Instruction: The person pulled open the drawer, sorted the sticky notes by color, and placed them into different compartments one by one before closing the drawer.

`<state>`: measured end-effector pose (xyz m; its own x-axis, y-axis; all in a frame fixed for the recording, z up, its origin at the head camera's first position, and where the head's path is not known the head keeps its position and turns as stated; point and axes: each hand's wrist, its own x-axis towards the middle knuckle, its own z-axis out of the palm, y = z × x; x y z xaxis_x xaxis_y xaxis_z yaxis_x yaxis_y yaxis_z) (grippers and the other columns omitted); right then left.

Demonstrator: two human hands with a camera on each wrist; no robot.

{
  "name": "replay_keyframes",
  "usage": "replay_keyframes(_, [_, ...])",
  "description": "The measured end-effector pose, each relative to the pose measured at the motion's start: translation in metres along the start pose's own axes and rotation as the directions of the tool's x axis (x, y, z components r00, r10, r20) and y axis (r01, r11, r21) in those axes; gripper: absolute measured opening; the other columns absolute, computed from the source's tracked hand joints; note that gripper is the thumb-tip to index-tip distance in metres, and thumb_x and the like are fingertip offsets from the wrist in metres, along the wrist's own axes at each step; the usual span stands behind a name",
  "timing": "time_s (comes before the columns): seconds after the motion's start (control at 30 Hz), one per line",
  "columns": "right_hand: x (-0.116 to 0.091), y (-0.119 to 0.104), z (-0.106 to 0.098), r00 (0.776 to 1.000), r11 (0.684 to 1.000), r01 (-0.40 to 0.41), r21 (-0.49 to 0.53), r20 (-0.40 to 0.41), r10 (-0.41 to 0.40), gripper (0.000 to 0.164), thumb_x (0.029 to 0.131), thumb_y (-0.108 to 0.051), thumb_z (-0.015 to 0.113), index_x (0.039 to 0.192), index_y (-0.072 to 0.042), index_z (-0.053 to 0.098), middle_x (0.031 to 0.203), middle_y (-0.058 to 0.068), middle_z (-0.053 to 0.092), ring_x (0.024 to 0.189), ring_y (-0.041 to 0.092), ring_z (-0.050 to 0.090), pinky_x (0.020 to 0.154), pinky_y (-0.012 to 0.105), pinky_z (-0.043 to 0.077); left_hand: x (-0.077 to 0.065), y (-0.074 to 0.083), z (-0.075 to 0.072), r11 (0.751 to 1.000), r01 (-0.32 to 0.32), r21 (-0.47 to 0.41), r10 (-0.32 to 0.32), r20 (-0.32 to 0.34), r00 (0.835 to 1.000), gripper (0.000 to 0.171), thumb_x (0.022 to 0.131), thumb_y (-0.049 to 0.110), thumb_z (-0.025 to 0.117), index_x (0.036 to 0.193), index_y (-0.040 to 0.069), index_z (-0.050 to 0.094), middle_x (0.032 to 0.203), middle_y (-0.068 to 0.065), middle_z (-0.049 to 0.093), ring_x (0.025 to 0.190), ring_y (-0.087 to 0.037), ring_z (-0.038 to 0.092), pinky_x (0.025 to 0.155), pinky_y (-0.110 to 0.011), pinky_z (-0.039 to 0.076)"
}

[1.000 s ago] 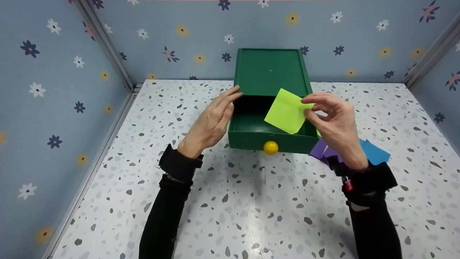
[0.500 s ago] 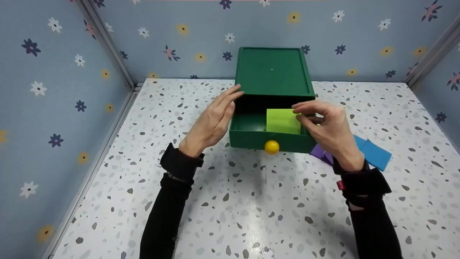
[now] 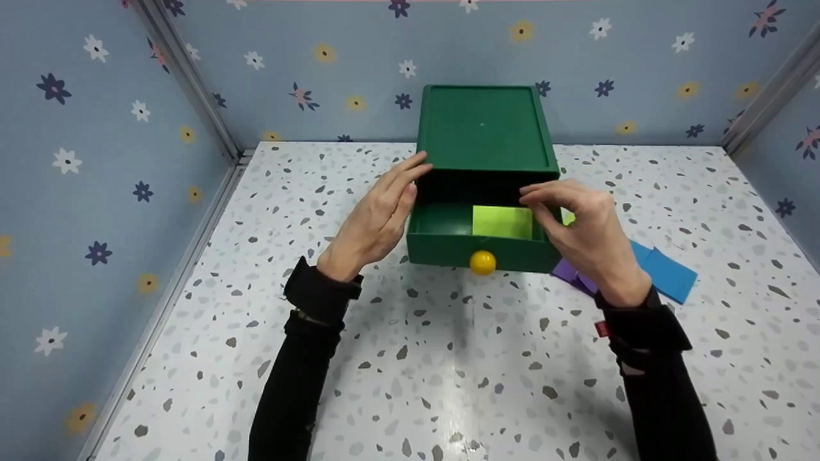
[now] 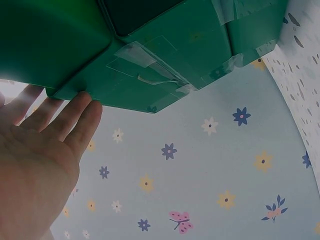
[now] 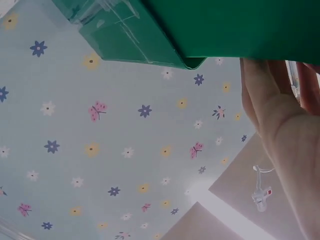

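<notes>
A green box (image 3: 483,131) stands against the back wall with its drawer (image 3: 442,250) pulled out, a yellow ball knob (image 3: 482,262) on the drawer front. Inside the drawer, toward the right, lies a lime sticky note (image 3: 503,222). My left hand (image 3: 378,218) rests its straight fingers along the box's left side; the left wrist view shows their tips at the green plastic (image 4: 75,90). Over the drawer's right wall, my right hand (image 3: 586,224) has thumb and fingers loosely bent just above the note's corner, holding nothing.
Purple paper squares (image 3: 567,270) and blue ones (image 3: 669,275) lie on the speckled table (image 3: 397,384) right of the drawer, partly behind the right hand. A bit of lime paper (image 3: 569,218) shows beside the drawer. Flower-patterned walls (image 3: 333,77) enclose the back and sides.
The right hand has brought the lime sticky note down into the drawer and let go of it. The note has dropped from the fingertips and lies flatter. The left hand stays in place.
</notes>
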<state>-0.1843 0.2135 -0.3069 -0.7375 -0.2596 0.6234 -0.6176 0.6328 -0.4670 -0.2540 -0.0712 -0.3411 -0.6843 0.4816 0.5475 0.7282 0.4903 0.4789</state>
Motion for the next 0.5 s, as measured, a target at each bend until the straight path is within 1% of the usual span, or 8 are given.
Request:
replay_keyframes(0.1, [0.0,0.002,-0.002,0.999,0.999,0.041,-0.036,-0.029,-0.042,0.016,0.091,-0.008,0.059,0.1,-0.004,0.071,0.112,0.007,0.069,0.108,0.016,0.061,0.092,0.016,0.046,0.0,0.0,0.0,1.0,0.002,-0.003,-0.002,0.002,1.0,0.045,0.104,0.029,0.023,0.142,0.013,0.042,0.154,-0.001,0.032,0.14,-0.014,0.032,0.116,-0.03,0.027])
replay_keyframes(0.23, [0.001,0.006,-0.007,0.996,0.998,0.052,-0.044,-0.075,-0.055,0.015,0.091,-0.009,0.059,0.099,-0.005,0.071,0.112,0.008,0.068,0.109,0.016,0.06,0.095,0.019,0.045,0.0,0.0,0.0,1.0,0.001,-0.002,-0.001,0.0,1.0,0.045,0.104,0.028,0.023,0.142,0.013,0.043,0.154,-0.001,0.032,0.14,-0.014,0.032,0.116,-0.029,0.027])
replay_keyframes(0.33, [0.003,0.01,-0.013,0.991,0.999,0.034,-0.023,-0.126,-0.037,0.016,0.091,-0.008,0.059,0.099,-0.003,0.071,0.111,0.008,0.067,0.107,0.015,0.06,0.095,0.021,0.047,0.0,0.0,0.0,1.0,0.001,0.001,-0.001,-0.002,1.0,0.044,0.104,0.027,0.024,0.142,0.013,0.043,0.154,-0.001,0.032,0.14,-0.013,0.032,0.116,-0.029,0.027])
replay_keyframes(0.4, [0.004,0.014,-0.018,0.988,1.0,0.016,0.0,-0.155,-0.016,0.017,0.091,-0.008,0.058,0.101,-0.002,0.07,0.112,0.009,0.066,0.106,0.012,0.06,0.095,0.022,0.048,0.0,0.0,0.0,1.0,-0.002,0.004,0.002,-0.002,1.0,0.044,0.104,0.027,0.024,0.142,0.012,0.042,0.153,-0.001,0.032,0.14,-0.014,0.033,0.116,-0.029,0.027])
replay_keyframes(0.5, [0.005,0.021,-0.026,0.98,0.998,-0.016,0.068,-0.199,0.03,0.017,0.089,-0.004,0.059,0.101,0.001,0.069,0.111,0.009,0.065,0.102,0.007,0.061,0.094,0.023,0.049,0.0,0.0,0.0,1.0,-0.006,0.002,0.006,-0.002,1.0,0.044,0.104,0.027,0.024,0.142,0.012,0.042,0.153,-0.001,0.032,0.14,-0.014,0.033,0.116,-0.029,0.027])
